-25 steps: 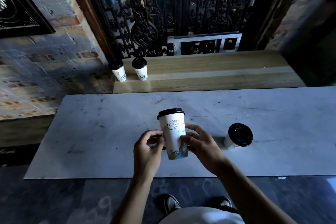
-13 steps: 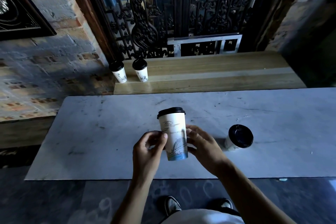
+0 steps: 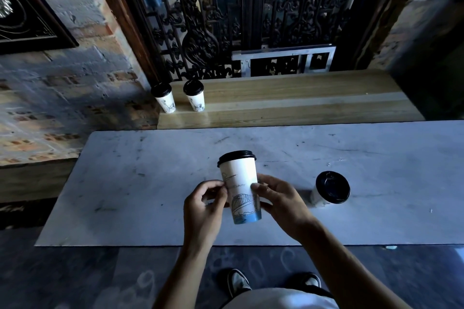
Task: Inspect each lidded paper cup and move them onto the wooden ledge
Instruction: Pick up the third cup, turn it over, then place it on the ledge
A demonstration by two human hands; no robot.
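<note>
A tall white paper cup (image 3: 240, 178) with a black lid and a line drawing of a bridge is held upright above the marble table (image 3: 150, 183). My left hand (image 3: 203, 208) grips its left side and my right hand (image 3: 278, 203) grips its right side, thumb on the front. A second lidded cup (image 3: 330, 189) stands on the table to the right. Two more lidded cups (image 3: 164, 98) (image 3: 195, 96) stand side by side at the left end of the wooden ledge (image 3: 288, 100).
Behind the ledge rises a dark ornate iron grille (image 3: 241, 15) with a metal frame at its foot. A brick wall (image 3: 62, 88) with a framed picture is on the left. Below the table edge are the floor and my shoes (image 3: 238, 281).
The cup has turned between my fingers, so the bridge drawing now faces me. It stays at about the same spot above the table. The other cups have not moved.
</note>
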